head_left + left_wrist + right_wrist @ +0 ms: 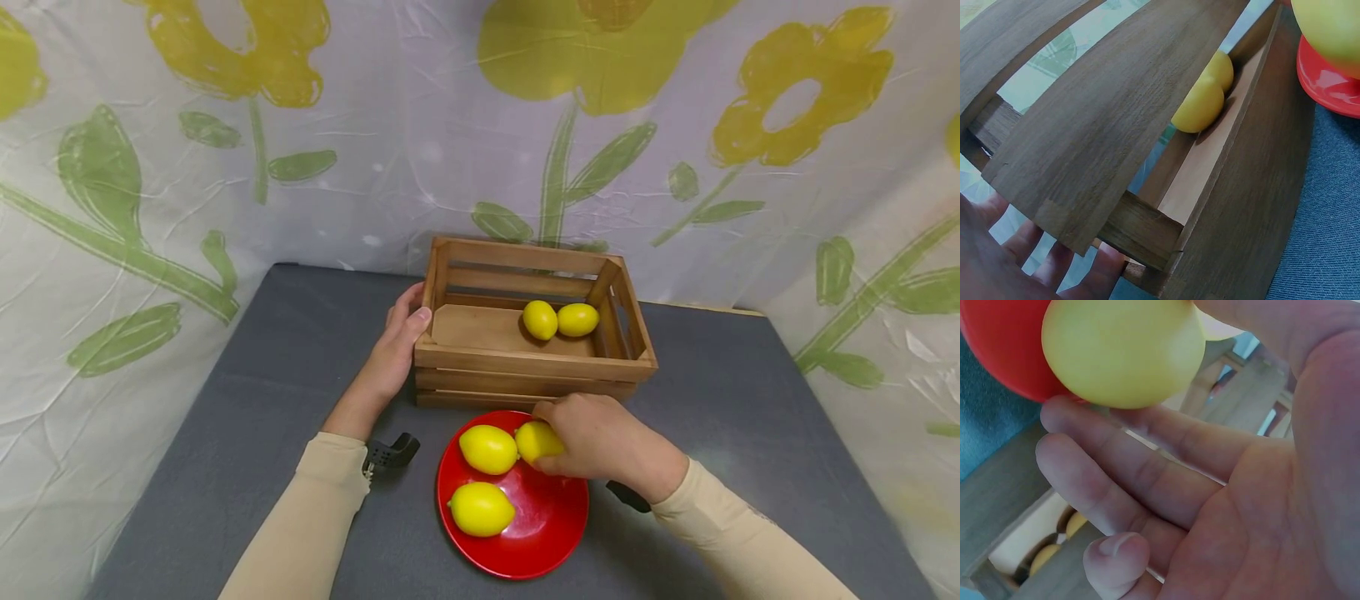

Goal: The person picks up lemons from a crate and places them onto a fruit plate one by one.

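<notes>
My left hand [396,348] grips the left end of a slatted wooden crate [525,362], its thumb by the top rim. The left wrist view shows those fingers [1025,240] at the slats' ends. On the red plate [540,554] in front of the crate, my right hand [600,437] holds a lemon [534,442] between thumb and fingers. The right wrist view has this lemon [1122,353] between the thumb and the fingers [1129,447]. Two more lemons, one at the back left [487,450] and one nearer me [482,509], lie on the plate.
Inside the crate, at its right, a lemon [540,320] touches another lemon [578,320]. The crate and plate stand on a dark grey table [292,375]. Behind it hangs a pale cloth [405,167] printed with yellow flowers, close to the crate's back.
</notes>
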Tool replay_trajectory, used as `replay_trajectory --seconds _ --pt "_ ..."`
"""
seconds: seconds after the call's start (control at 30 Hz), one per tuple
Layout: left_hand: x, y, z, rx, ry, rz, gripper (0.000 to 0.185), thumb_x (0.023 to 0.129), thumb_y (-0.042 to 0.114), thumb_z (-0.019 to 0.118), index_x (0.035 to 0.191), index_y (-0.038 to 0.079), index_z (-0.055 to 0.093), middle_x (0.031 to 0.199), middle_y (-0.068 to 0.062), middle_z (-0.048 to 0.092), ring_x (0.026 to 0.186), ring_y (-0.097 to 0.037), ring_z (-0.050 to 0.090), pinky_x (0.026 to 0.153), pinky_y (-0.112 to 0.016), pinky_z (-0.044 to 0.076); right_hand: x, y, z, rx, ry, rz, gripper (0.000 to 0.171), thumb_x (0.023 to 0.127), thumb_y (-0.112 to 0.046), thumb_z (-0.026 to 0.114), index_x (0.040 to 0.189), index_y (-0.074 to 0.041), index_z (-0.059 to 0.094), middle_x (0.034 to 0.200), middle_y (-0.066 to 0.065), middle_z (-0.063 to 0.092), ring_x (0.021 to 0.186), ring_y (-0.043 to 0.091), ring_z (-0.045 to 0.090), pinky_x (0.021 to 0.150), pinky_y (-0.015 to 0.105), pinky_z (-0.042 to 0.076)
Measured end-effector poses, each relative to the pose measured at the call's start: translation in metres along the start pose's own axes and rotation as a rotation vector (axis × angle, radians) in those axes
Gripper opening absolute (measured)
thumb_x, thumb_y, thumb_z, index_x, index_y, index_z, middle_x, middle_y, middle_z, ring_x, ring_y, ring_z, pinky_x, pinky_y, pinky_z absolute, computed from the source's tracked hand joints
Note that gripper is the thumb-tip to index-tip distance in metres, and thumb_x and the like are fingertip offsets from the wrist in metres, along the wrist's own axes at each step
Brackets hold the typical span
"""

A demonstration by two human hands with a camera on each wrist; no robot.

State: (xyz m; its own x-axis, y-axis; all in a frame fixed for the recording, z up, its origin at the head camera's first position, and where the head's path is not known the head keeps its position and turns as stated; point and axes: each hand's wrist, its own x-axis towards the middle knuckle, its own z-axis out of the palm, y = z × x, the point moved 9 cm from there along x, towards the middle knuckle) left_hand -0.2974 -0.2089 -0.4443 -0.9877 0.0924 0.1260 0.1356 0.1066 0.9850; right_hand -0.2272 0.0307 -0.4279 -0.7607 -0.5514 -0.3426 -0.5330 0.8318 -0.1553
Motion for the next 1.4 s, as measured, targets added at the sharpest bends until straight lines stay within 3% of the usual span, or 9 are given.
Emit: replay_trajectory --seconds 0.33,0.43,0.6,0.77,1.0,1.23,1.4 --pt "0.0 0.0 -0.001 0.003 0.004 0.005 0.069 0.11 0.043 0.039 0.172 0.017 0.021 0.171 -0.017 0.023 0.156 -0.034 0.022 0.129 -0.059 0.018 -0.007 0.002 -0.017 -0.063 0.025 -0.007 0.055 0.085 -0.049 0.087 0.127 -0.015 0.074 0.081 -0.009 0.067 0.072 0.013 0.055 0.071 0.035 0.054" --pt "0.0 0.0 -0.001 0.007 0.005 0.002 0.069 0.11 0.043 0.039 0.172 0.017 0.021 0.171 -0.017 0.023 0.156 -0.034 0.022 0.129 -0.059 0.017 -0.009 0.001 -0.023 -0.066 0.022 -0.011 0.056 0.087 -0.049 0.087 0.129 -0.015 0.074 0.089 -0.006 0.073 0.071 0.011 0.055 0.069 0.034 0.054" --pt "0.001 0.001 -0.001 0.014 0.009 0.002 0.069 0.11 0.042 0.039 0.172 0.016 0.022 0.172 -0.018 0.022 0.157 -0.035 0.021 0.13 -0.059 0.016 -0.015 -0.006 -0.036 -0.035 -0.007 -0.062 0.056 0.088 -0.049 0.086 0.131 -0.015 0.074 0.106 0.0 0.078 0.075 0.009 0.058 0.072 0.033 0.057" --pt "0.0 0.0 -0.002 0.011 0.007 0.002 0.069 0.111 0.043 0.039 0.172 0.016 0.022 0.171 -0.018 0.022 0.157 -0.036 0.021 0.13 -0.06 0.016 -0.02 -0.015 -0.056 -0.006 -0.016 -0.127 0.052 0.09 -0.049 0.084 0.13 -0.017 0.073 0.103 -0.003 0.077 0.082 0.008 0.064 0.076 0.033 0.058" --pt "-0.002 0.001 -0.001 0.018 0.008 -0.004 0.069 0.111 0.041 0.039 0.172 0.015 0.021 0.171 -0.019 0.022 0.157 -0.037 0.021 0.13 -0.06 0.015 -0.023 -0.021 -0.087 -0.039 0.022 -0.149 0.049 0.094 -0.047 0.082 0.133 -0.019 0.072 0.103 -0.006 0.077 0.085 0.006 0.067 0.075 0.031 0.057" --pt "-0.001 0.003 0.001 0.001 -0.001 0.003 0.07 0.11 0.041 0.039 0.172 0.014 0.02 0.17 -0.02 0.022 0.155 -0.037 0.021 0.128 -0.061 0.017 -0.019 -0.026 -0.12 0.008 0.106 -0.208 0.043 0.095 -0.04 0.083 0.132 -0.02 0.073 0.101 -0.009 0.075 0.088 0.008 0.067 0.078 0.032 0.056" --pt "-0.001 0.002 0.0 0.0 -0.006 0.002 0.07 0.111 0.042 0.038 0.173 0.016 0.02 0.171 -0.019 0.021 0.156 -0.037 0.021 0.128 -0.061 0.017 -0.006 -0.021 -0.143 0.01 0.171 -0.229 0.037 0.095 -0.038 0.082 0.127 -0.02 0.074 0.094 -0.008 0.073 0.074 0.008 0.062 0.071 0.031 0.053"
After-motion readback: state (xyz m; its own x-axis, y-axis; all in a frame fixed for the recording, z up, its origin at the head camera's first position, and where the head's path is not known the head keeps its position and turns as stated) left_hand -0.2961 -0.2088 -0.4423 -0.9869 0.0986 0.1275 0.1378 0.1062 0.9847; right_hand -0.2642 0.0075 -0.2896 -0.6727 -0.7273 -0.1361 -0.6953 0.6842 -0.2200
